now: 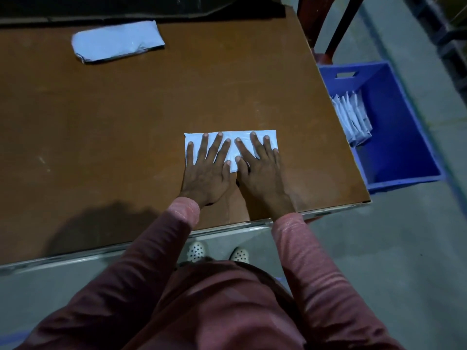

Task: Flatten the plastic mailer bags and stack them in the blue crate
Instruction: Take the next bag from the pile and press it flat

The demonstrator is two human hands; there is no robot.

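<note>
Both hands down flat: left hand (206,170) and right hand (260,168) side by side, fingers straight and fanned, thumbs nearly touching. Gripping nothing, only pressing on the white mailer bag (232,152). Bag lying on the bench (113,122) toward its near right part, long side across, close to a neat rectangle.

To finish the flattening well: sweep outward from the middle toward the two short ends, driving any trapped air to the open end. No telling from here which end that is. Press with the whole finger length, not the tips, to avoid fresh creases. Probably slippery film on smooth board, so better to pin with one hand and stroke with the other than to slide both at once.

Edges and room: near edge of the bench just behind the wrists, right edge a little beyond the bag's right end. Blue crate (399,152) on the floor below that right edge, top open. Inside it, a row of flattened bags (353,120) leaning by the bench-side wall, with bare blue bottom beside them. A short carry right and down; mind the bench corner, and lower the bag rather than drop it, for fear of tipping the row. Dark chair legs (338,26) beyond the crate, seemingly off that path. Second mailer (117,40), puffed and wrinkled, at the far left of the bench, well apart, with open brown board between for drawing it in.
</note>
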